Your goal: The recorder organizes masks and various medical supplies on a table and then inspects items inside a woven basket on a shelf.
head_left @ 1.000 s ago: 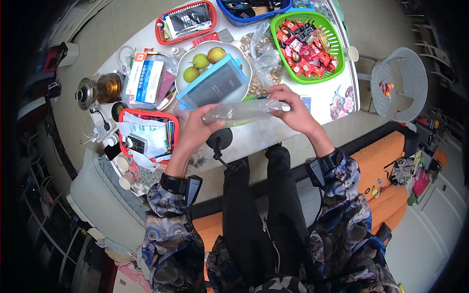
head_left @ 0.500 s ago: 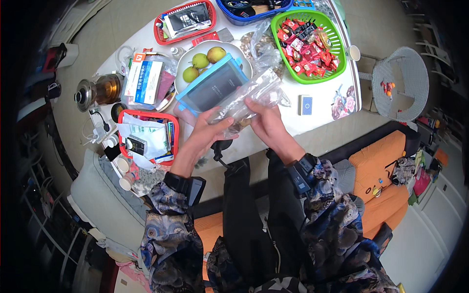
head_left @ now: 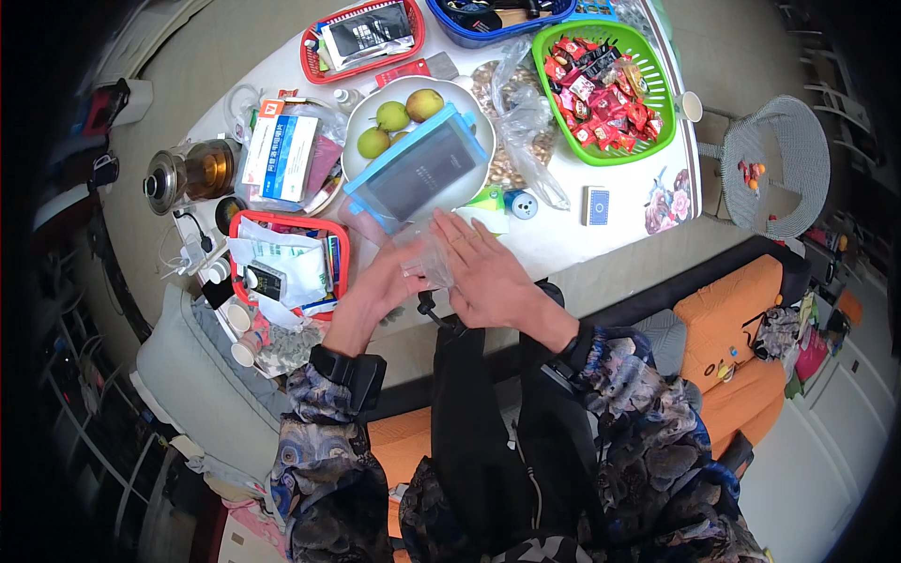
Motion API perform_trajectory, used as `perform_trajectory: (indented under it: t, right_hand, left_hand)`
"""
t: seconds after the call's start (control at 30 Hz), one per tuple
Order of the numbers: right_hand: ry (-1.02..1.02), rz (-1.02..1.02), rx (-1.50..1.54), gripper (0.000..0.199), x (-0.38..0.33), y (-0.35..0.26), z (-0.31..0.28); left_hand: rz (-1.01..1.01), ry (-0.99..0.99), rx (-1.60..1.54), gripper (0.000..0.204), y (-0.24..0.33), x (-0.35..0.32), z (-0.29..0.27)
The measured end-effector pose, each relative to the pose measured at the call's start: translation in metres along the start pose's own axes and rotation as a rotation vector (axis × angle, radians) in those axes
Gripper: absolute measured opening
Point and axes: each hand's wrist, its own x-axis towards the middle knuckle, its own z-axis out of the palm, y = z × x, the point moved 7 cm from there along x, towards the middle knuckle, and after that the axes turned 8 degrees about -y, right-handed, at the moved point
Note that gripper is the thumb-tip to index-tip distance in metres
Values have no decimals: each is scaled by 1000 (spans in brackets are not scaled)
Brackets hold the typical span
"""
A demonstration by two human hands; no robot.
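Over white table (head_left: 556, 236), left fingers (head_left: 402, 259), right fingers (head_left: 460, 238), clear bag (head_left: 430, 263) between

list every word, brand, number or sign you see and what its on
White-and-blue box: large print, not copied here.
Black packet: pale print, too small to read.
Blue-edged case: pale print, too small.
Wrapped candies: marks too small.
Clear plastic bag: no readable print.

Clear bag (head_left: 431, 263) partly behind fingers (head_left: 459, 236)
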Motion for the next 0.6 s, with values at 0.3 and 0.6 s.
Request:
perform_trajectory:
  t: [0.3,0.6]
  right_hand:
    - [164,141,570,60,-7,59,-20]
    - [196,390,558,46,-10,103,1]
  left_hand:
    - [378,186,1287,59,53,21,5]
    - [456,428,1890,25,63,71,41]
